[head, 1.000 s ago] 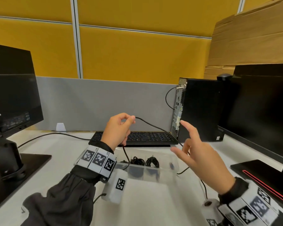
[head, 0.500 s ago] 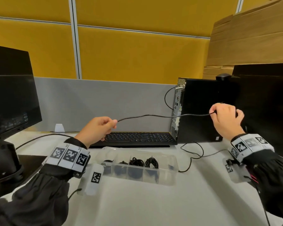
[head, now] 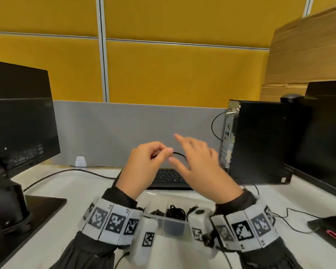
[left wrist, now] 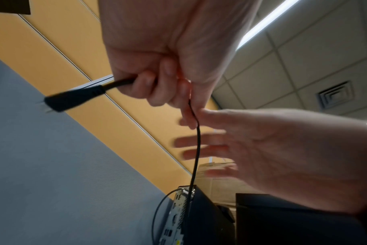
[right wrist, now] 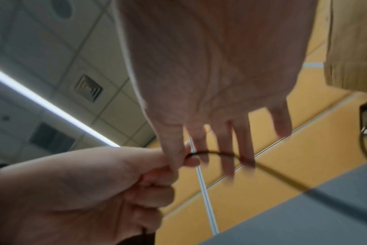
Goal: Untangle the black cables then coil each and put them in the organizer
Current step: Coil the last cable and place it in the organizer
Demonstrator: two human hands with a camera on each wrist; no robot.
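Black cable (head: 179,153) pinched in left hand (head: 144,167) grip above keyboard (head: 168,176), plug end (left wrist: 73,97) jutting past curled fingers (left wrist: 144,86), right hand (head: 200,169) released, fingers spread beside cable, clear organizer (head: 163,220) on tabletop (head: 81,191) below, coiled cables (head: 175,211) inside.

Both hands were raised close together at chest height. The left hand (head: 145,167) was curled, thumb and forefinger pinching a thin black cable (left wrist: 196,149). The right hand (head: 204,167) was beside it, fingers (right wrist: 226,149) straight and spread, blurred. Marker bands wrapped both wrists.
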